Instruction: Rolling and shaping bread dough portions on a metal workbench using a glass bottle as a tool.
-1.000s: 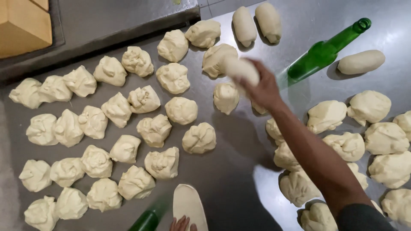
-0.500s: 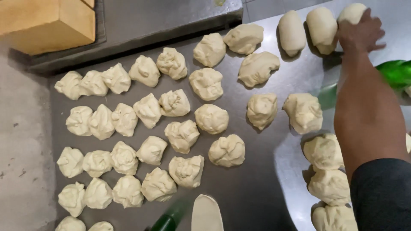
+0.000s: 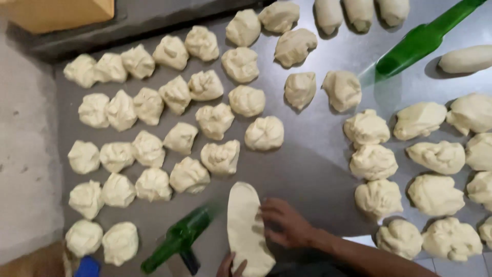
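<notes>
Flattened dough oval [image 3: 246, 228] on worktop [image 3: 307, 169]: right hand [image 3: 287, 223] spread flat on its right edge, left hand [image 3: 228, 265] touching bottom end, grip unclear; long axis runs near-far.

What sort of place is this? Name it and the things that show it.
Probably a bakery or food-prep kitchen: dozens of dough lumps cover a steel worktable, green bottles apparently serve as rolling pins, and the right hand presses a flattened dough piece.

No packages, labels, signs or screens are in view
</notes>
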